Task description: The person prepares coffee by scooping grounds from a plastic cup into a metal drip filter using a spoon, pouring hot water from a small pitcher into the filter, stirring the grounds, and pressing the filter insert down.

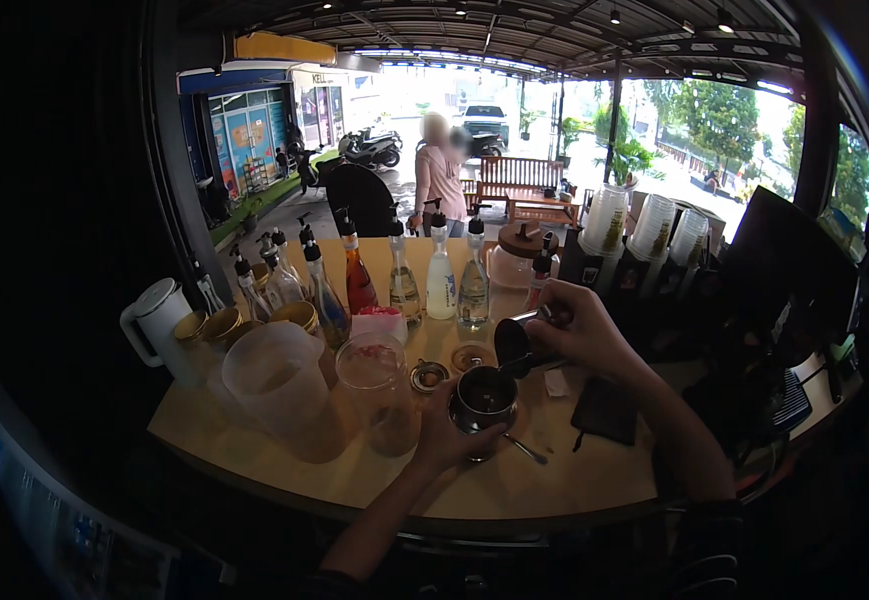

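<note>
The cup (487, 392) sits nearly upright inside the curled fingers of the left hand (443, 435), contact with the tabletop (565, 485) unclear, probably steadied because the right hand (585, 325), fingers closed on a dark vessel (511, 343), holds that tilted near its rim.

Shiny metal cup (486, 399), mouth up, just below a tilted dark vessel (511, 344).

Only text I can make out: "KELL" on the white shopfront (317, 92), far left; smaller lettering below it unreadable. Blue print on the whitish pump bottle (441, 285) and marks on the stacked cups (650, 228), right: too small for me.
</note>
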Available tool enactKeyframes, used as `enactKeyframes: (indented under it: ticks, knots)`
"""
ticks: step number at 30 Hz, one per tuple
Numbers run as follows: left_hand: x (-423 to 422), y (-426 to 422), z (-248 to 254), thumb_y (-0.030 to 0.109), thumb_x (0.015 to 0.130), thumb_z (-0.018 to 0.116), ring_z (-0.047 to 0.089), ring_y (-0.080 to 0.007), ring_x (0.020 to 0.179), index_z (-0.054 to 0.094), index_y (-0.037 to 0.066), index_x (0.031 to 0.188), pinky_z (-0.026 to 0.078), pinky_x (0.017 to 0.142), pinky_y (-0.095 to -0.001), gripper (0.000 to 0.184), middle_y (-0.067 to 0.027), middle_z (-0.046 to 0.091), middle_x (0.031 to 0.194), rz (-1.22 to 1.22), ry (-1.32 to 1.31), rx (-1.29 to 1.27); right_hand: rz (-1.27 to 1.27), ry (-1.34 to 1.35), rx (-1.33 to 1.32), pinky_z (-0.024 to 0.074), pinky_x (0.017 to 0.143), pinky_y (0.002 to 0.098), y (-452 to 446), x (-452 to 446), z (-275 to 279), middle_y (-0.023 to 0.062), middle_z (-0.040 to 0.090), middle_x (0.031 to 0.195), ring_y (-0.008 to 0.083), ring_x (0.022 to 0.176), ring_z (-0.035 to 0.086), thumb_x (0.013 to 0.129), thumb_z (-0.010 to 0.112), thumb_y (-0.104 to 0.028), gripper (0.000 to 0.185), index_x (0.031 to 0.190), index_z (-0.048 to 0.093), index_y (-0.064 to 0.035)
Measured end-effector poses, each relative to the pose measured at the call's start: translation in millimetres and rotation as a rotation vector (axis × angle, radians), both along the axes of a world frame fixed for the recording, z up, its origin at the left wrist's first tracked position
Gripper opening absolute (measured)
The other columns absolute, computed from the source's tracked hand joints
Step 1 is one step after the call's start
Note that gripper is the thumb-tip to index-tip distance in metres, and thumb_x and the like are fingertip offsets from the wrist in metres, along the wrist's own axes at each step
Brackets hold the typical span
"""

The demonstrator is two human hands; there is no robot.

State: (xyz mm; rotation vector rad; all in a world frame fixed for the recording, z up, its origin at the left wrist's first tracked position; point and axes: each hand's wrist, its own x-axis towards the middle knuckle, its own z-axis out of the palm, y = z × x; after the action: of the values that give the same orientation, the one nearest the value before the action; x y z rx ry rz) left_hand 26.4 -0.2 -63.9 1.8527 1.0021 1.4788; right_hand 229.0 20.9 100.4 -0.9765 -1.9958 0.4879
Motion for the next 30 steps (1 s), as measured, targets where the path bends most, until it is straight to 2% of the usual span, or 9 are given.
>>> enactKeyframes:
  ticks: [2,7,9,11,13,15,22,26,30]
  knots:
    - [-1,0,-2,0.034,0.058,0.087,0.062,-0.0245,0.104,0.047,0.000,0.119,0.050,0.090,-0.0371,0.081,-0.0151,0.060,0.110,-0.010,-0.009,0.000,-0.011,0.003,0.026,0.0366,0.054,0.0252,5,1,-5,0.0010,0.042,0.066,0.0063,0.061,0.038,0.075,0.072,-0.012,0.028,0.080,0.049,0.0014]
    - [0,-1,-1,0.032,0.058,0.087,0.061,-0.0244,0.105,0.046,0.000,0.120,0.049,0.091,-0.0371,0.081,-0.0148,0.060,0.110,0.012,0.003,-0.001,-0.003,0.313,-0.069,0.0311,0.053,0.0208,26,18,-37,-0.0059,0.042,0.066,0.0016,0.061,0.035,0.077,0.073,-0.011,0.024,0.077,0.050,-0.0031]
    - [-1,-1,-2,0.032,0.059,0.087,0.061,-0.0247,0.104,0.046,-0.001,0.121,0.049,0.091,-0.0371,0.081,-0.0151,0.060,0.110,-0.007,-0.008,-0.008,0.006,0.413,-0.079,0.0320,0.053,0.0193,30,26,-55,-0.0070,0.044,0.066,-0.0002,0.061,0.038,0.079,0.071,-0.009,0.021,0.075,0.050,-0.0059]
    - [-1,-1,-1,0.031,0.058,0.087,0.061,-0.0249,0.103,0.046,-0.001,0.121,0.049,0.090,-0.0371,0.081,-0.0154,0.060,0.109,0.012,0.017,0.016,-0.074,0.688,-0.290,0.0334,0.053,0.0184,22,33,-72,-0.0061,0.047,0.066,-0.0004,0.061,0.042,0.079,0.069,-0.006,0.021,0.073,0.049,-0.0079]
    - [0,1,-3,0.031,0.058,0.087,0.062,-0.0249,0.103,0.046,-0.001,0.120,0.049,0.090,-0.0367,0.080,-0.0155,0.060,0.109,0.011,0.015,0.037,-0.121,0.753,-0.344,0.0340,0.052,0.0189,33,41,-106,-0.0055,0.047,0.064,0.0012,0.058,0.044,0.080,0.066,-0.004,0.021,0.071,0.048,-0.0100]
    - [0,0,-2,0.031,0.059,0.087,0.062,-0.0245,0.102,0.047,-0.001,0.120,0.049,0.090,-0.0365,0.080,-0.0153,0.061,0.108,-0.012,-0.013,0.035,-0.156,0.982,-0.418,0.0323,0.051,0.0201,42,47,-142,-0.0054,0.044,0.062,0.0033,0.053,0.041,0.079,0.065,-0.004,0.022,0.070,0.047,-0.0109]
    - [1,0,-3,0.030,0.059,0.087,0.062,-0.0242,0.101,0.047,-0.001,0.119,0.049,0.089,-0.0360,0.078,-0.0150,0.061,0.107,0.002,-0.016,0.053,-0.151,1.123,-0.450,0.0306,0.051,0.0232,64,47,-222,-0.0044,0.043,0.061,0.0060,0.053,0.038,0.081,0.062,-0.004,0.020,0.070,0.047,-0.0119]
    - [1,-1,0,0.030,0.060,0.087,0.062,-0.0244,0.102,0.047,-0.001,0.118,0.049,0.090,-0.0360,0.078,-0.0150,0.061,0.107,0.003,-0.012,0.050,-0.163,1.218,-0.410,0.0324,0.052,0.0229,66,43,-233,-0.0038,0.045,0.062,0.0063,0.054,0.041,0.082,0.061,-0.004,0.019,0.072,0.047,-0.0120]
    - [1,-2,-1,0.030,0.060,0.087,0.061,-0.0241,0.102,0.048,-0.001,0.118,0.048,0.091,-0.0360,0.077,-0.0147,0.060,0.107,-0.002,-0.025,0.025,-0.165,1.169,-0.487,0.0352,0.055,0.0219,58,48,-237,-0.0025,0.047,0.064,0.0066,0.058,0.045,0.084,0.061,-0.006,0.016,0.074,0.049,-0.0107]
